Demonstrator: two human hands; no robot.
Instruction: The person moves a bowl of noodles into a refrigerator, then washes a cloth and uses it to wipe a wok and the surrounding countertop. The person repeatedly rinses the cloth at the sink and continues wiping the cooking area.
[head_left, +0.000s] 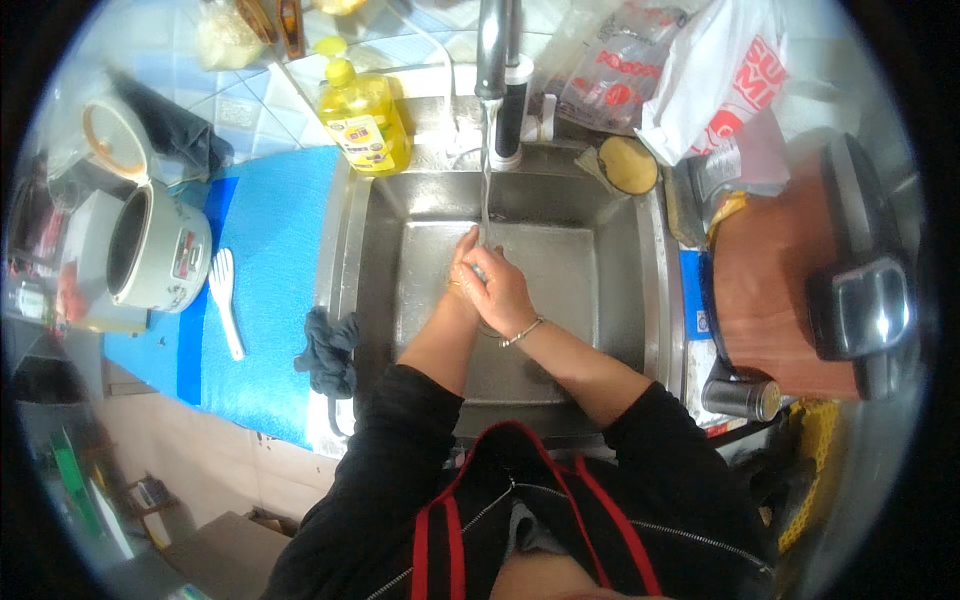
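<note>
My left hand (462, 268) and my right hand (501, 287) are pressed together over a stainless steel sink (510, 367). Water (487, 165) runs onto them from a chrome faucet (491, 56). The right hand lies across the left, its fingers wrapped around it, and covers much of its palm. Some fingers of the left hand point up toward the stream. Both hands look wet, and no object shows clearly between them. A bracelet (523, 332) circles my right wrist.
Left are a yellow soap bottle (367, 127), dark cloth (330, 352), white rice paddle (225, 292) and open rice cooker (161, 247). Right are a cut potato-like piece (628, 165), plastic bag (720, 82), brown board (772, 300), black-handled appliance (862, 307) and metal canister (739, 399).
</note>
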